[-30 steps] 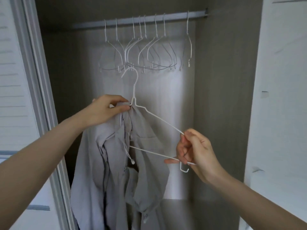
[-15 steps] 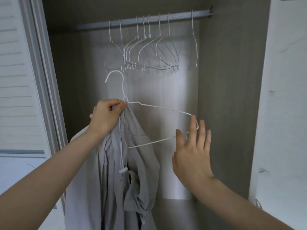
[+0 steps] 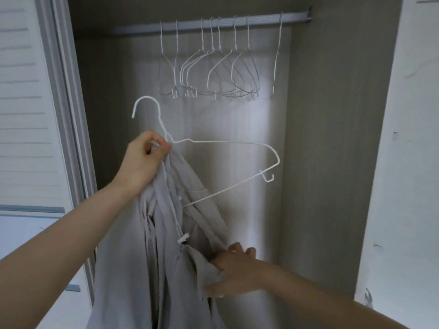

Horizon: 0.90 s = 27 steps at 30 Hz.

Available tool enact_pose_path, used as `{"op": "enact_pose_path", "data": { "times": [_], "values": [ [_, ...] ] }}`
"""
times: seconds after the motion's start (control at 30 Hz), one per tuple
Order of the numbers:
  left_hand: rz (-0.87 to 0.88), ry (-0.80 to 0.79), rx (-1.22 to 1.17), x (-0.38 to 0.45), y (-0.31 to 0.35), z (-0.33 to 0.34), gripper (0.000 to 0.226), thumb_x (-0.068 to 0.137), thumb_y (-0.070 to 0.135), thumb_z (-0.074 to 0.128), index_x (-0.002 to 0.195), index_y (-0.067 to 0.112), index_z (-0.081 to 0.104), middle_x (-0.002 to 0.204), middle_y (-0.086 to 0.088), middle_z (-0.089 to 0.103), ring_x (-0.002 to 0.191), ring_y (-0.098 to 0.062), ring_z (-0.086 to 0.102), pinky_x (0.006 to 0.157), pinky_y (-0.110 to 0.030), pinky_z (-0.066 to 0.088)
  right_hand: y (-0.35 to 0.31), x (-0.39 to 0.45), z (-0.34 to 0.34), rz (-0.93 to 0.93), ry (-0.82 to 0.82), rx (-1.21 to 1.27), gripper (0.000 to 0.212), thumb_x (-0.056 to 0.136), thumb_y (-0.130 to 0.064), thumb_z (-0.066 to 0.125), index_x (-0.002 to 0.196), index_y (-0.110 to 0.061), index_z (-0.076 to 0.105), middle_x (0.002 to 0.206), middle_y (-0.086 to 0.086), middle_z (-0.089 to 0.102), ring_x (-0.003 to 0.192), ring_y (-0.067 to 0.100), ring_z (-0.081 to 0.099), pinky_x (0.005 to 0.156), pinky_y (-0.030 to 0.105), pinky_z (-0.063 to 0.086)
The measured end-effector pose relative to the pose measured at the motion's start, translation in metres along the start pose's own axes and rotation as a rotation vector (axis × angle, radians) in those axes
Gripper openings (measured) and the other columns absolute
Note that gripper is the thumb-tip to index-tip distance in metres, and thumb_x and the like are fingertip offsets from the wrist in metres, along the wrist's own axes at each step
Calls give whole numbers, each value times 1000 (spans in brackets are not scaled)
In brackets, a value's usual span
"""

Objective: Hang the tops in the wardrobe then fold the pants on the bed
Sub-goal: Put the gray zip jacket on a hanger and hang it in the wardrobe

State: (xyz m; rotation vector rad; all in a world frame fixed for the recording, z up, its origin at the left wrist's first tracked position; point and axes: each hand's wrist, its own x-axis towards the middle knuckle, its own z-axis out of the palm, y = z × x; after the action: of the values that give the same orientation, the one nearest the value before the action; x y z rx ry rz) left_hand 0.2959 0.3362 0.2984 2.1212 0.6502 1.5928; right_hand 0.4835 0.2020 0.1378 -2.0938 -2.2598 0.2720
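A light grey top (image 3: pixel 164 245) with a white drawstring hangs in front of the open wardrobe. My left hand (image 3: pixel 145 160) pinches its collar together with the neck of a white wire hanger (image 3: pixel 228 144). The hanger's left arm is inside the top; its right arm sticks out bare, with the hook pointing up-left. My right hand (image 3: pixel 234 274) is low down and grips a fold of the top's grey fabric near its front edge.
Several empty white wire hangers (image 3: pixel 213 67) hang on the grey rail (image 3: pixel 213 22) across the wardrobe's top. A slatted sliding door (image 3: pixel 28 115) stands at the left and a white panel (image 3: pixel 408 162) at the right. The wardrobe's inside below the rail holds no clothes.
My right hand has let go of the hanger's right end and dropped down to take hold of the top's fabric. My left hand has swung the hanger more level.
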Motion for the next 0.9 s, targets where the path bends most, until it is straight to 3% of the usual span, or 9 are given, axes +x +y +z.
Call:
{"op": "enact_pose_path", "data": {
  "times": [0.2,0.3,0.43,0.53,0.6,0.67,0.73,0.83,0.9],
  "values": [
    [12,-72,80,-12,-37,-33,19,91,13,65,74,18,58,63,-13,51,58,-7,46,62,-30,37,54,-29,-44,-53,381,-250,38,87,-60,47,102,-27,58,114,-20,47,113,15,29,71,34,15],
    [62,-198,152,-20,-42,-37,18,92,18,64,76,24,58,66,-16,53,63,-31,52,67,-38,44,69,-38,-71,-57,376,-221,27,92,-51,48,104,-30,60,113,-27,46,114,14,37,83,34,28],
    [131,-287,297,-29,-40,-35,14,91,21,66,79,27,61,68,0,57,70,-22,56,78,-45,46,74,-49,-99,-173,384,-61,26,96,-30,55,117,-22,66,132,-12,56,123,10,50,101,36,41],
    [164,-333,321,-38,-27,-23,13,90,25,67,78,27,62,68,2,59,70,-15,59,85,-47,45,63,-49,-115,-187,529,84,21,98,-22,51,107,-9,66,103,-3,66,95,10,60,86,36,48],
    [174,-366,335,-45,-15,-8,14,90,26,68,77,29,62,69,3,61,69,-10,58,86,-48,44,46,-47,-126,-161,617,315,20,100,-20,46,90,-7,57,77,-5,54,71,7,51,69,38,47],
    [191,-379,303,-52,-3,10,15,90,28,67,77,29,62,68,8,61,68,-5,56,86,-45,41,25,-40,-135,-165,713,452,20,101,-17,43,86,-8,52,72,-2,51,65,8,46,65,35,44],
    [185,-340,278,-56,6,26,14,92,30,64,79,28,61,68,11,60,71,-4,56,89,-42,37,4,-33,-139,-207,776,444,14,98,-8,45,101,-11,58,90,2,61,79,11,55,75,27,44],
    [129,-235,284,-54,10,36,13,94,28,61,81,26,58,73,8,61,75,-4,54,90,-40,34,-10,-35,-138,-293,632,497,52,87,-3,61,130,-29,46,115,-7,56,115,3,52,85,13,43],
    [84,-180,239,-48,9,32,14,93,25,63,80,22,59,70,-1,58,69,-12,51,82,-39,38,-6,-45,-143,-353,511,708,73,80,-4,69,135,-43,38,129,-5,48,122,4,51,93,19,47]
  ]
}}
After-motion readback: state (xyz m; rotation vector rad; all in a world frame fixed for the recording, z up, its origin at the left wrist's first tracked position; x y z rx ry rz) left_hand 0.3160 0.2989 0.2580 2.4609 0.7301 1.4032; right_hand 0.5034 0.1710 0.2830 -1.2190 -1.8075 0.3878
